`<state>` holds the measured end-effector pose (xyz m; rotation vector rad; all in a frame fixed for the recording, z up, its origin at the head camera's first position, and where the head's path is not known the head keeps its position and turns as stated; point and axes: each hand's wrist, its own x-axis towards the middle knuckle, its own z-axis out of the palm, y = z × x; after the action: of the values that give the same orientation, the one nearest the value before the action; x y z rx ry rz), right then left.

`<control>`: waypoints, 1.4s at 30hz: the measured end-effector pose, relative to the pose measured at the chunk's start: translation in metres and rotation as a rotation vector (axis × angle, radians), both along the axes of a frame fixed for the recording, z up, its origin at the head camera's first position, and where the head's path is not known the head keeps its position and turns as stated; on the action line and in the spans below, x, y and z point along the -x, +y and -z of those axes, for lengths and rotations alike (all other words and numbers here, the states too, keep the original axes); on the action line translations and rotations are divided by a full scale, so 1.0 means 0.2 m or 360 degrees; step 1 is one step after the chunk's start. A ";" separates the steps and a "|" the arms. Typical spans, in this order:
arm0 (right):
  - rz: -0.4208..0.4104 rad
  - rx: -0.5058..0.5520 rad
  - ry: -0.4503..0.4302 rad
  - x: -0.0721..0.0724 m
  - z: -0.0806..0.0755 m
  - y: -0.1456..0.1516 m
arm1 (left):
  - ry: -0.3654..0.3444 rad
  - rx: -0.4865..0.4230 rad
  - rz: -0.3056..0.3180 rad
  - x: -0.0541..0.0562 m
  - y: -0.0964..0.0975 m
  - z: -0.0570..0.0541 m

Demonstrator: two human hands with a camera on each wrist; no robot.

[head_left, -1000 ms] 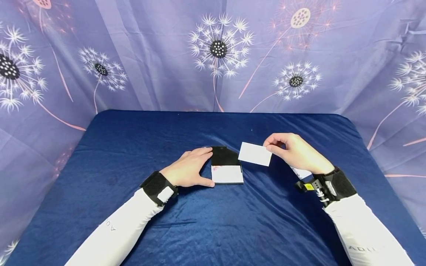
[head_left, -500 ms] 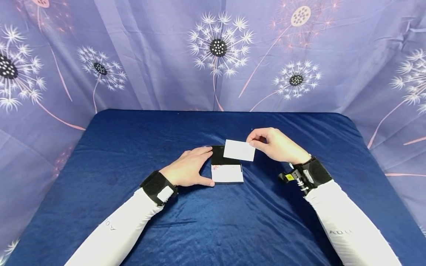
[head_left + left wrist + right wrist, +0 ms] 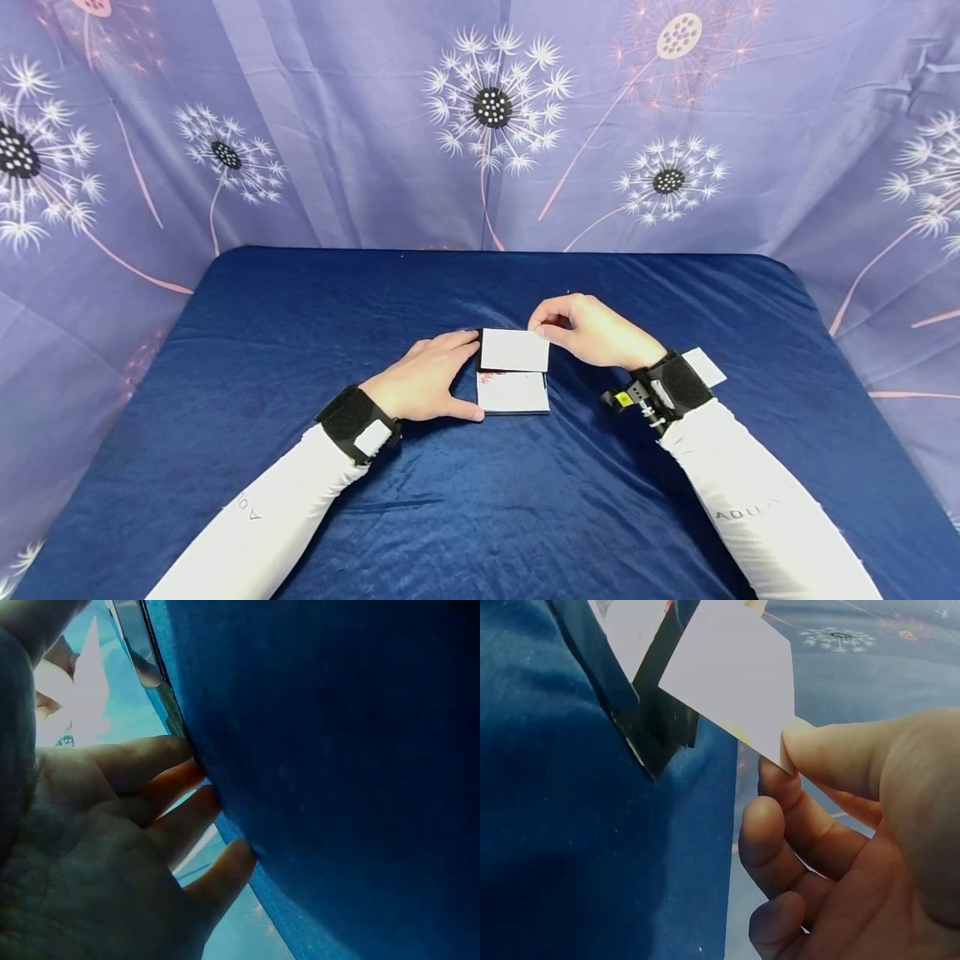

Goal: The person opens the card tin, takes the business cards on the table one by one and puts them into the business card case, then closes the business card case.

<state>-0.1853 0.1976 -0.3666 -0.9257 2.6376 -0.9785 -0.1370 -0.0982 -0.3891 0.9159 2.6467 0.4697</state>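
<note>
My right hand (image 3: 592,329) pinches a white card (image 3: 514,350) by its upper right corner, between thumb and forefinger. In the right wrist view the card (image 3: 735,667) is tilted above the black holder (image 3: 664,724). The head view has this card over the holder's far half, with a dark strip (image 3: 480,360) showing at its left. In the near half lies a white card with pink print (image 3: 513,393). My left hand (image 3: 423,379) rests along the holder's left side, fingers extended, thumb at the near left corner. The left wrist view shows the fingertips (image 3: 176,746) against the cloth.
Another white card (image 3: 705,367) lies on the blue cloth (image 3: 480,517) to the right, partly hidden behind my right wrist. A purple curtain with dandelion prints (image 3: 360,125) hangs behind the table and at both sides.
My right hand has carried the pinched card leftward, from right of the holder to over its far half. The card at the right shows again behind the wrist. My left hand stays put.
</note>
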 end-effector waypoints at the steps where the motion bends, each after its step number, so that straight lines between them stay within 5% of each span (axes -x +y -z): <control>1: -0.0005 -0.0005 0.0000 0.00 0.00 -0.01 | 0.0001 0.0000 0.0001 0.00 0.00 0.00; 42: -0.0141 -0.0078 -0.0015 -0.05 0.10 -0.04 | -0.0002 -0.0022 0.0007 0.00 0.00 0.00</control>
<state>-0.1748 0.1892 -0.3866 -1.0144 2.5762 -0.8917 -0.1367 -0.0989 -0.3885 0.9250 2.6427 0.4882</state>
